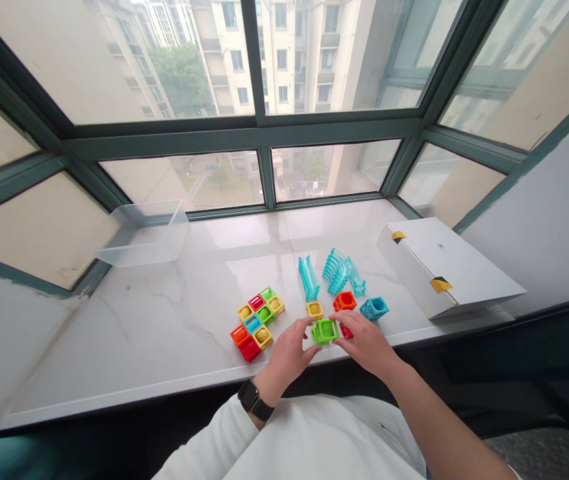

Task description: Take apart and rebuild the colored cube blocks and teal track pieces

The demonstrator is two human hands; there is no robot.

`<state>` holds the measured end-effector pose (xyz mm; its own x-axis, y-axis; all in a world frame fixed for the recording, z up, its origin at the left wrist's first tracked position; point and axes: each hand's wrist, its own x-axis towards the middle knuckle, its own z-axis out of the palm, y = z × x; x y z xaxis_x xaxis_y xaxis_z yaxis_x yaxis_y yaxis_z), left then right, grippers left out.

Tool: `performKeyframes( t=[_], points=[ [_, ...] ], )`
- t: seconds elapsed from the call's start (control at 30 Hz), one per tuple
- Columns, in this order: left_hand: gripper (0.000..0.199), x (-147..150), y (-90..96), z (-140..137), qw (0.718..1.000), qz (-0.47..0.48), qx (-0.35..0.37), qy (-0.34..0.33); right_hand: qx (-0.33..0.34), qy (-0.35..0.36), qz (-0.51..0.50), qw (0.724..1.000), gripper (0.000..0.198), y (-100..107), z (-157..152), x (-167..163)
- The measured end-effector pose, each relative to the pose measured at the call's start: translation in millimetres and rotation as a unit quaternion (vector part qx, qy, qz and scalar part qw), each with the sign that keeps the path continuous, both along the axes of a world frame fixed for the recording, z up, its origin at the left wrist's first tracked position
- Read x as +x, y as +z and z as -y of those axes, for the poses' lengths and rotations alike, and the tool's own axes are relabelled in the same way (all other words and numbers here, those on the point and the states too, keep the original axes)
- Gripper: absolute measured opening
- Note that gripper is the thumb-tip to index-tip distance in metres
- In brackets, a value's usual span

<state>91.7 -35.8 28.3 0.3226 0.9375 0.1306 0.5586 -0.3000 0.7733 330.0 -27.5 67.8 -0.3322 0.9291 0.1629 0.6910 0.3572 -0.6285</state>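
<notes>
A green hollow toy block (325, 331) is between my two hands near the sill's front edge. My left hand (290, 350) has its thumb and fingertips at the block's left side. My right hand (364, 340) grips the right side with thumb and forefinger. Just behind it stands a yellow block (314, 310), with an orange-red block (345, 301) to its right. A red block (346, 331) is partly covered by my right fingers. Further right sits a blue block (374, 308). Left of my hands, several coloured blocks (265, 315) lie joined in a flat group.
Translucent teal track pieces, one straight (308, 278) and one curved (337, 271), lie behind the blocks. A clear plastic bin (159, 243) stands at the back left. At the right is a white box (449, 267) with yellow-black tape. Windows (264, 133) close off the marble sill (164, 333).
</notes>
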Motion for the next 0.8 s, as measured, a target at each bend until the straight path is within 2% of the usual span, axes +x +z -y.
performKeyframes(
  t=[0.17,0.33,0.5,0.8],
  points=[
    [0.066,6,-24.0,-4,0.999,-0.030,-0.027,0.000,-0.012,-0.025,0.004,1.000,0.052,-3,1,4],
    [0.069,9,-36.0,-5,0.998,-0.029,-0.056,0.007,-0.015,-0.033,0.003,0.999,0.052,-6,0,7],
    [0.062,10,-38.9,-7,0.997,-0.008,-0.070,0.013,-0.013,-0.018,0.010,1.000,0.052,-16,-3,5],
    [0.064,7,-37.6,-10,0.995,-0.003,-0.093,0.018,-0.016,-0.004,0.025,1.000,0.055,-25,-8,-6]
  ],
)
